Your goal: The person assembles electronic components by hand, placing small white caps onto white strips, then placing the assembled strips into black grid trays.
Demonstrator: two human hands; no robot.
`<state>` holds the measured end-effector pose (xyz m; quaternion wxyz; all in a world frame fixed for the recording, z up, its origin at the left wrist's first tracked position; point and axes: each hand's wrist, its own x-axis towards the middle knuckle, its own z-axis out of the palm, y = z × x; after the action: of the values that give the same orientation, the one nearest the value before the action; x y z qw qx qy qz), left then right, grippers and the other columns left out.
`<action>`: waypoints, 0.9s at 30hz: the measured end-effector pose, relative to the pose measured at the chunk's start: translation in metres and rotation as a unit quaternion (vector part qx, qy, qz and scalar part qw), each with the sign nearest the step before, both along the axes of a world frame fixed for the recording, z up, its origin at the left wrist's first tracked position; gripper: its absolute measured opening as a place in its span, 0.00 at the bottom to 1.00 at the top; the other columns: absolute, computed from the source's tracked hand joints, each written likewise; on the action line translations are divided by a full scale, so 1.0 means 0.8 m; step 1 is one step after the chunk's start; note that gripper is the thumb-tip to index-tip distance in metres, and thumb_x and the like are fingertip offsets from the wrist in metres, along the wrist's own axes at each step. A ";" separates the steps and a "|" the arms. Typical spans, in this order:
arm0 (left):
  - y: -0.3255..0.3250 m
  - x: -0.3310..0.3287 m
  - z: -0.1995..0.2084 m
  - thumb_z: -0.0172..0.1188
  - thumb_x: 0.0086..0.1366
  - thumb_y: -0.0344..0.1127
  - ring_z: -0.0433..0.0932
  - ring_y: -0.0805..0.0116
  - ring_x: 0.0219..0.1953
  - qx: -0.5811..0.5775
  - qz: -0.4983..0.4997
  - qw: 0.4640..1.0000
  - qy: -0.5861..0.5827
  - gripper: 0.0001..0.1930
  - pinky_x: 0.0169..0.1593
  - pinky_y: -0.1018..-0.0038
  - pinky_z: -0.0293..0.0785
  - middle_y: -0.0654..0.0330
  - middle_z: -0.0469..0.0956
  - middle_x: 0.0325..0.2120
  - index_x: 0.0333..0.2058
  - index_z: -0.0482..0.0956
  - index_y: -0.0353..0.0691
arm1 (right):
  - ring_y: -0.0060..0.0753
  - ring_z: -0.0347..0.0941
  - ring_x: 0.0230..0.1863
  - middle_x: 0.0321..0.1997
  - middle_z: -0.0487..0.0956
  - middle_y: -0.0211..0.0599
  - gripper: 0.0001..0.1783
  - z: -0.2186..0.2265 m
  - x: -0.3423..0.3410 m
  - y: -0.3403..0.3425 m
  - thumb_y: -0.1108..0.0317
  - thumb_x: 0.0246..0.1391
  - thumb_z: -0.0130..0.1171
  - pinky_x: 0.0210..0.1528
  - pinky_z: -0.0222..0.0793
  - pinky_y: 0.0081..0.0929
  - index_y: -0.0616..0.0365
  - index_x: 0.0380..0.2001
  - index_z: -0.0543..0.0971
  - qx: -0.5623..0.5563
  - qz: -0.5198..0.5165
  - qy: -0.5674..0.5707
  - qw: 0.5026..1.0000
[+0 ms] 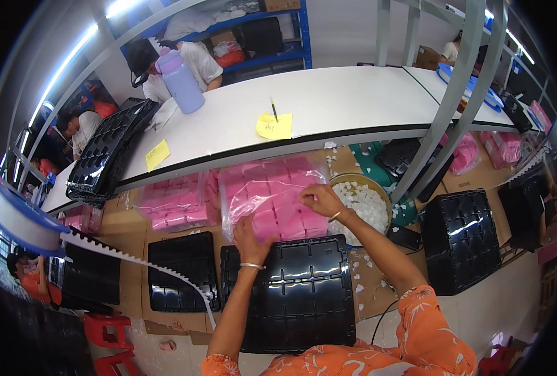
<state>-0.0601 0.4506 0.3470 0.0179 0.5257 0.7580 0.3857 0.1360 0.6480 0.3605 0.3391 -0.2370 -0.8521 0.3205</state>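
Observation:
A clear plastic bag [241, 195] full of pink pieces [284, 210] in rows lies in front of me on the cardboard-covered surface. My left hand [252, 241] rests at the bag's near left edge, fingers apart against the plastic. With thumb and fingertips pinched, my right hand [323, 202] holds the bag's film up at its right side. Directly below my hands, close to my body, sits a stack of black moulded plastic trays [294, 288]. A round basin [388, 203] of white scraps [363, 210] stands just right of my right hand.
A white shelf [353, 103] spans the far side, carrying a purple bottle [181, 81], yellow notes [275, 127] and black trays [112, 147]. Grey posts [444, 119] rise at right. A toothed white strip [147, 266] hangs from a reel [21, 213] at left. More tray stacks [460, 241] flank me.

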 end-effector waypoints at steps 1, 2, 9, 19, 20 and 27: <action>-0.001 0.013 0.007 0.77 0.43 0.47 0.61 0.44 0.63 -0.027 0.028 0.997 0.062 0.48 0.62 0.54 0.59 0.44 0.63 0.59 0.62 0.63 0.40 | 0.41 0.78 0.29 0.28 0.80 0.43 0.08 0.015 -0.009 0.000 0.67 0.47 0.63 0.36 0.73 0.33 0.60 0.30 0.81 0.000 0.001 0.001 1.000; 0.000 0.022 0.009 0.77 0.43 0.47 0.61 0.44 0.63 -0.026 0.029 0.997 0.063 0.48 0.62 0.54 0.59 0.44 0.63 0.59 0.62 0.63 0.40 | 0.34 0.76 0.27 0.26 0.80 0.40 0.08 0.031 -0.017 0.000 0.67 0.49 0.63 0.35 0.72 0.29 0.60 0.30 0.82 -0.040 0.000 0.013 0.999; 0.024 0.037 0.018 0.77 0.42 0.46 0.38 0.39 0.72 -0.020 0.132 0.989 0.056 0.63 0.66 0.39 0.42 0.42 0.41 0.70 0.70 0.42 0.38 | 0.14 0.71 0.28 0.26 0.78 0.23 0.05 0.076 -0.050 -0.014 0.71 0.57 0.58 0.33 0.69 0.17 0.61 0.33 0.81 -0.327 0.032 0.090 0.940; -0.034 -0.084 0.004 0.58 0.58 0.26 0.75 0.48 0.55 0.123 0.012 0.987 0.100 0.17 0.60 0.54 0.62 0.50 0.80 0.47 0.48 0.80 0.37 | 0.16 0.71 0.29 0.26 0.78 0.27 0.06 0.106 0.032 -0.082 0.69 0.55 0.59 0.33 0.67 0.18 0.60 0.31 0.80 -0.225 0.063 0.039 0.972; -0.043 -0.075 0.016 0.56 0.55 0.23 0.78 0.51 0.51 0.159 0.002 0.986 0.055 0.14 0.57 0.56 0.66 0.53 0.83 0.40 0.41 0.82 0.37 | 0.17 0.71 0.29 0.26 0.78 0.28 0.07 0.110 0.049 -0.097 0.67 0.54 0.60 0.33 0.67 0.19 0.60 0.31 0.80 -0.185 0.057 0.010 0.981; -0.187 -0.038 0.032 0.53 0.46 0.15 0.77 0.57 0.55 0.046 -0.149 0.976 0.154 0.23 0.57 0.54 0.65 0.55 0.82 0.42 0.42 0.82 0.40 | 0.39 0.75 0.31 0.30 0.77 0.37 0.07 0.077 0.135 -0.239 0.65 0.53 0.60 0.34 0.70 0.33 0.56 0.32 0.80 -0.093 0.055 -0.101 0.989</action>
<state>-0.0905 0.3013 0.3725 -0.0661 0.6861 0.6463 0.3275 0.2444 0.4566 0.4219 0.2097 -0.2515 -0.8601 0.3911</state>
